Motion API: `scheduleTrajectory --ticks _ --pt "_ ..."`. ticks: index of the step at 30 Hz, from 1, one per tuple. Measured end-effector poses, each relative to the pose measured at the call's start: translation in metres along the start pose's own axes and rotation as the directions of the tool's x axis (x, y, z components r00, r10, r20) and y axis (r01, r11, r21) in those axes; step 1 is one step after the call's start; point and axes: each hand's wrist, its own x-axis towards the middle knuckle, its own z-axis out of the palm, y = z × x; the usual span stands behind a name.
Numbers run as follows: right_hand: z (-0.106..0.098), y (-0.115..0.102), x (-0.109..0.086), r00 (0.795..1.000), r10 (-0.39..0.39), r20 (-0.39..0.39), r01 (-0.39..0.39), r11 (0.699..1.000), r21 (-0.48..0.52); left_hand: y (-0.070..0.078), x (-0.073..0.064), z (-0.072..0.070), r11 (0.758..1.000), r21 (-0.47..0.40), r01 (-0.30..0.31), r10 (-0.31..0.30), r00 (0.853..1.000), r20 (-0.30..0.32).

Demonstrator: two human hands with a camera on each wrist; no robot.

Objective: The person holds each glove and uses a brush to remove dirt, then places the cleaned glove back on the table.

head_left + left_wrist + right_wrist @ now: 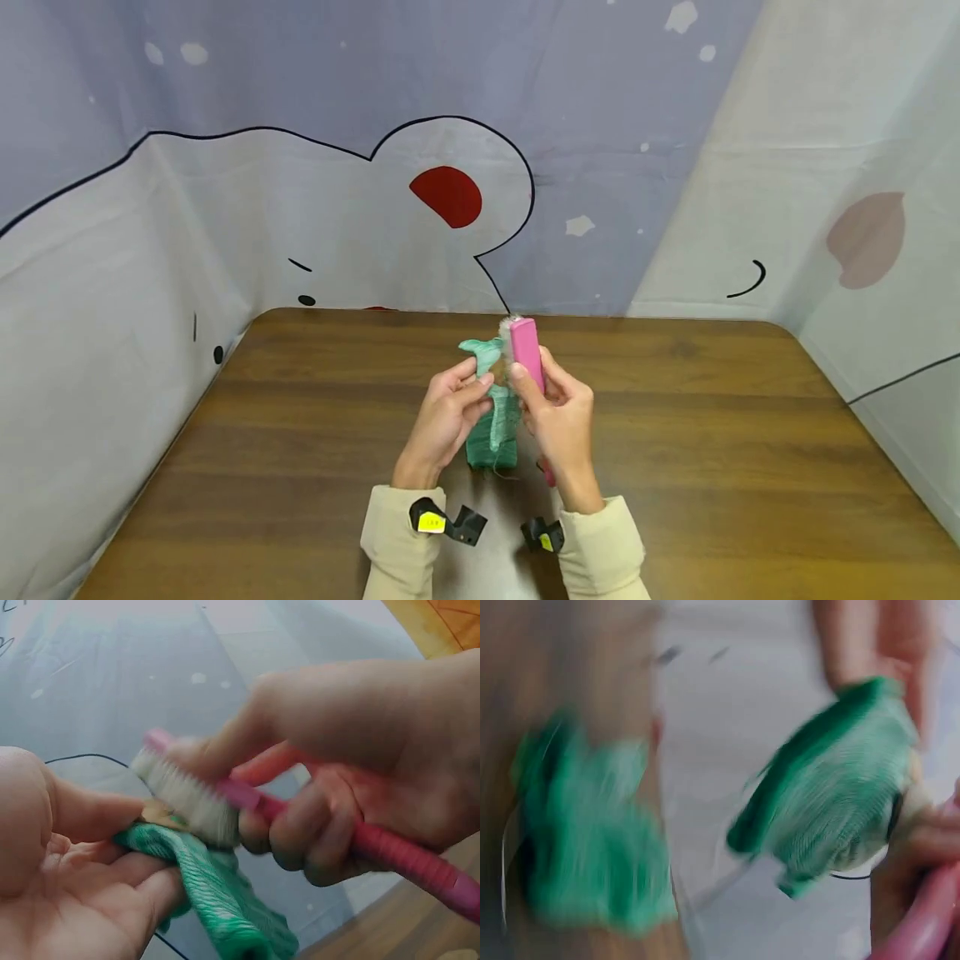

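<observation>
A small light-green piece of ribbed cloth point(483, 353) is pinched between the thumb and fingers of my left hand point(447, 412). In the left wrist view the cloth point(214, 889) hangs down from the fingertips, a tan patch showing at its upper edge. My right hand point(558, 408) grips a pink brush point(527, 348), thumb along its back. Its white bristles point(187, 799) face left and lie right against the cloth's upper edge. The pink handle point(416, 859) runs out below the right hand. The right wrist view also shows the held cloth point(840, 787), blurred.
Below the hands, a darker green cloth item point(487, 450) lies on the brown wooden table point(300, 467), with a thin loose thread beside it. A printed curtain point(600, 125) stands behind the table and along both sides.
</observation>
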Motion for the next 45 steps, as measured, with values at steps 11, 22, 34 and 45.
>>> scheduleTrajectory --ticks 11,22,34,45 --pt "-0.009 0.008 0.003 0.994 0.026 0.103 -0.036 0.994 0.104 -0.005 0.001 0.004 1.0 -0.013 0.028 -0.028 1.0 -0.001" --pt "0.003 -0.002 -0.003 0.99 -0.066 0.123 0.08 0.99 -0.115 -0.001 -0.002 0.002 1.0 0.013 0.023 -0.023 1.0 -0.02" --pt "0.0 0.01 -0.001 0.996 -0.087 0.015 0.088 0.974 -0.208 -0.005 -0.002 -0.001 0.996 0.063 0.063 -0.06 0.997 -0.046" --pt "-0.014 0.024 0.009 0.992 0.083 0.096 -0.085 0.996 0.022 -0.006 -0.001 0.0 0.999 0.007 0.04 -0.039 0.996 -0.085"
